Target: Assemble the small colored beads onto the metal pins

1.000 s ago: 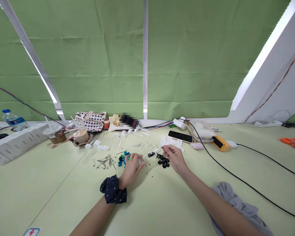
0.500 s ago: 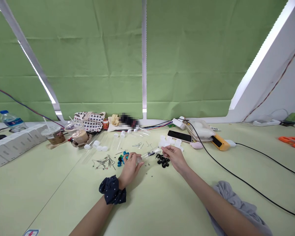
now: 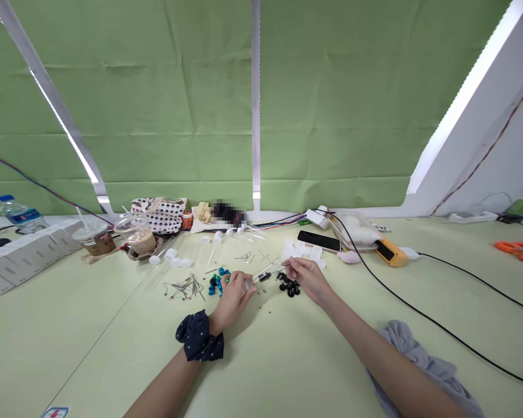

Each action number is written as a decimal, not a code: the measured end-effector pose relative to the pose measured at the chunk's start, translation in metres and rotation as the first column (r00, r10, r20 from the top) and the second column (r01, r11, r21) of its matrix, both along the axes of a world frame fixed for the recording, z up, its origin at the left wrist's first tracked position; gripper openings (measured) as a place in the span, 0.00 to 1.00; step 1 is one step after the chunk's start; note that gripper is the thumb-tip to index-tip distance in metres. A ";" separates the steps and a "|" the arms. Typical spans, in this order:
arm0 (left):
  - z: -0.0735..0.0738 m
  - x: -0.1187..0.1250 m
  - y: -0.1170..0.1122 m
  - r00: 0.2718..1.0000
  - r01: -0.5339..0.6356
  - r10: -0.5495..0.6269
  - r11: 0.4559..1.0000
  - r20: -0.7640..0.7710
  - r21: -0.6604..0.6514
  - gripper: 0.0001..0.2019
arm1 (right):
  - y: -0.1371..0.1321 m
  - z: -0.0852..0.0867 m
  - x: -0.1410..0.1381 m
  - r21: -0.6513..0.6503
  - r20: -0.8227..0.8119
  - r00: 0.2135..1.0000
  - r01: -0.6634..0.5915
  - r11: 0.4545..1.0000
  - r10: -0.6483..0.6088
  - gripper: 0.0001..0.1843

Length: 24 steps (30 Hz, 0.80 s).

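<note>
My left hand [image 3: 232, 299], with a dark polka-dot scrunchie [image 3: 199, 335] at the wrist, is closed around the near end of a clear tube [image 3: 267, 271]. The tube slants up to the right, toward my right hand [image 3: 308, 280]. Thumb and fingertips of that hand are pinched at the tube's far end; what sits between them is too small to make out. Shiny blue and green beads [image 3: 213, 284] lie beside my left fingers. Below my right fingers is a pile of black round-headed pieces [image 3: 290, 287]. Thin metal pins [image 3: 190, 287] are scattered farther left.
White caps [image 3: 303, 251] and a phone [image 3: 319, 240] lie behind my right hand. Clear capped tubes [image 3: 204, 249] rest at the back left, near drink cups [image 3: 142, 239]. A black cable [image 3: 401, 305] crosses the right side, past a yellow device [image 3: 391, 253]. Orange scissors [image 3: 518, 251] lie far right.
My right hand has shifted slightly left along the tube's far end, and its fingers have changed position a little. The left hand has barely moved and still holds the tube.
</note>
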<state>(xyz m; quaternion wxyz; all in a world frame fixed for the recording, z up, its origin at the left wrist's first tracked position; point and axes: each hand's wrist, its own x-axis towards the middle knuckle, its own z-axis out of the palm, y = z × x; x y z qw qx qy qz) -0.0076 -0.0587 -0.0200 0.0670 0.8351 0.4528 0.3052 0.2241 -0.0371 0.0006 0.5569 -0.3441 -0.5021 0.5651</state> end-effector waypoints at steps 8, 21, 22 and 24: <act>0.002 0.001 -0.003 0.992 0.122 -0.118 0.988 0.041 -0.099 0.10 | 0.002 -0.006 0.000 -0.184 -0.138 0.977 -0.189 0.965 0.165 0.17; 0.009 0.011 -0.014 0.978 0.194 -0.161 0.933 0.131 -0.304 0.13 | -0.009 0.002 -0.005 0.216 0.067 0.885 0.437 0.873 -0.460 0.20; 0.009 0.013 -0.016 0.977 0.200 -0.163 0.927 0.139 -0.318 0.13 | -0.010 0.002 -0.006 0.223 0.056 0.891 0.429 0.876 -0.451 0.19; 0.010 0.016 -0.018 0.974 0.209 -0.164 0.917 0.157 -0.339 0.12 | -0.011 0.004 -0.008 0.259 0.037 0.909 0.392 0.883 -0.415 0.18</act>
